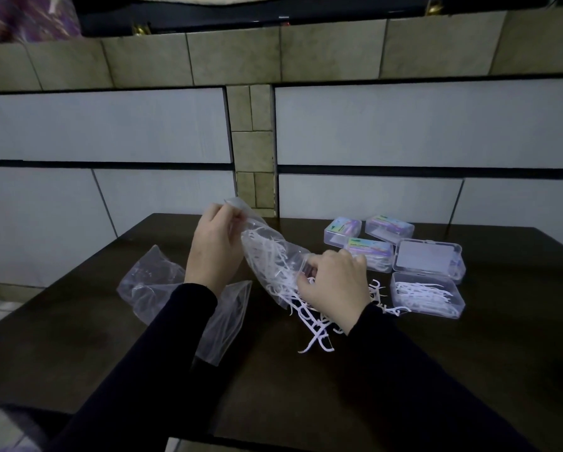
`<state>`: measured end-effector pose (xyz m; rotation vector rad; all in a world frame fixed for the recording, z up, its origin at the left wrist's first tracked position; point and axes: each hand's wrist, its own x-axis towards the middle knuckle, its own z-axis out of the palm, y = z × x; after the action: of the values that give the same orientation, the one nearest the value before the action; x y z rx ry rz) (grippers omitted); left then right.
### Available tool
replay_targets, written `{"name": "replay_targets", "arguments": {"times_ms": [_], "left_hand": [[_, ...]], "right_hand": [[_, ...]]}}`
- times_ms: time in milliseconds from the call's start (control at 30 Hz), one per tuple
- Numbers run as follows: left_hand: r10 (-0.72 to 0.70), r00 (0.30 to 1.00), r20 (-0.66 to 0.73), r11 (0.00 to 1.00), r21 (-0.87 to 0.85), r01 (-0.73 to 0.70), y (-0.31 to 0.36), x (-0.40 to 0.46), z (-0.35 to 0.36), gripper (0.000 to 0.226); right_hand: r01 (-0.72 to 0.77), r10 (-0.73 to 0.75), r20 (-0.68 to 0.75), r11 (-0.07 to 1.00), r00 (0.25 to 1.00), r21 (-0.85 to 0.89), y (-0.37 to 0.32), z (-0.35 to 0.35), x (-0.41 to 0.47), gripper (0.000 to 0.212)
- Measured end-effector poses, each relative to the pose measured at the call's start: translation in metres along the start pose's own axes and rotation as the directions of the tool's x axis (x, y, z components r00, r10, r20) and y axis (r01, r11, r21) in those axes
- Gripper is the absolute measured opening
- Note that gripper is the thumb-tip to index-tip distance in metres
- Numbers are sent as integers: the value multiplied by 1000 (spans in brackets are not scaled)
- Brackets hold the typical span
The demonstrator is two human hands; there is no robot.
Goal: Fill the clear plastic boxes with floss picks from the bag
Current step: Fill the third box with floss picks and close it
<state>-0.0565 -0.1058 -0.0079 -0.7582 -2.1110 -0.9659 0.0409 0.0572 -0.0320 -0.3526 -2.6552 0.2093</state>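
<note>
A dark table (469,370) fills the lower frame, its bare stretch at lower right. At centre, the clear bag (267,256) of floss picks (316,324) hangs tilted — the left hand (213,246) pinches its upper end, the right hand (335,282) grips its lower mouth. Right of centre, five clear plastic boxes (427,298) cluster; an empty bag (153,282) lies left.

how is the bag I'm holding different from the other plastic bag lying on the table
The held bag is lifted and tilted, gripped by the left hand at its top and the right hand lower down; the other bag lies flat on the table, partly under the left sleeve. The held bag is bulging with white floss picks, some spilling onto the table; the other bag looks nearly empty and crumpled. Both are clear plastic.
</note>
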Motion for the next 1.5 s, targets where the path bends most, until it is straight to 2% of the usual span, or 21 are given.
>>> {"name": "replay_targets", "arguments": {"times_ms": [67,200,267,367,533,600,667,733,800,967,1133,1300,1400,1500], "left_hand": [[15,1000,-9,1000,-3,-15,2,1,-1,9],[52,998,-44,999,-8,-52,8,3,-3,8],[64,997,-38,998,-13,-65,12,3,-3,8],[70,998,-10,998,-8,-70,13,1,0,8],[25,1000,-11,1000,-16,-25,8,3,-1,10],[-6,1000,5,1000,-11,6,5,2,-1,12],[-38,999,27,999,-14,38,3,1,0,12],[-51,998,45,998,-27,52,3,0,1,12],[-61,996,67,997,-48,65,2,0,0,12],[6,994,108,995,-98,5,2,0,-6,17],[90,994,58,988,-127,-82,8,2,-12,9],[2,999,38,991,-131,3,5,2,-10,10],[-18,996,91,991,-134,31,1,-1,-5,12],[-25,992,121,991,-126,40,0,-3,-3,14]], "right_hand": [[9,-9,-8,1000,1000,6,1,4,2,30],[16,-33,101,987,994,163,1,10,2,40],[25,-43,179,994,983,105,0,9,3,55],[54,-62,224,998,973,41,0,7,2,44],[33,-16,125,990,992,-138,1,2,1,44],[32,-21,75,989,997,-148,-1,1,1,46],[58,-54,49,995,997,-77,-4,2,0,37],[62,-65,39,995,997,72,-6,5,0,26],[56,-64,39,982,997,182,-7,9,3,33],[139,-148,35,974,988,180,-8,13,11,44],[116,-106,-55,972,993,205,-11,12,9,27],[112,-80,-133,960,988,255,-7,17,9,22],[123,-101,-86,944,991,306,-5,21,10,27],[134,-125,-50,953,991,271,-5,23,11,30]]}}
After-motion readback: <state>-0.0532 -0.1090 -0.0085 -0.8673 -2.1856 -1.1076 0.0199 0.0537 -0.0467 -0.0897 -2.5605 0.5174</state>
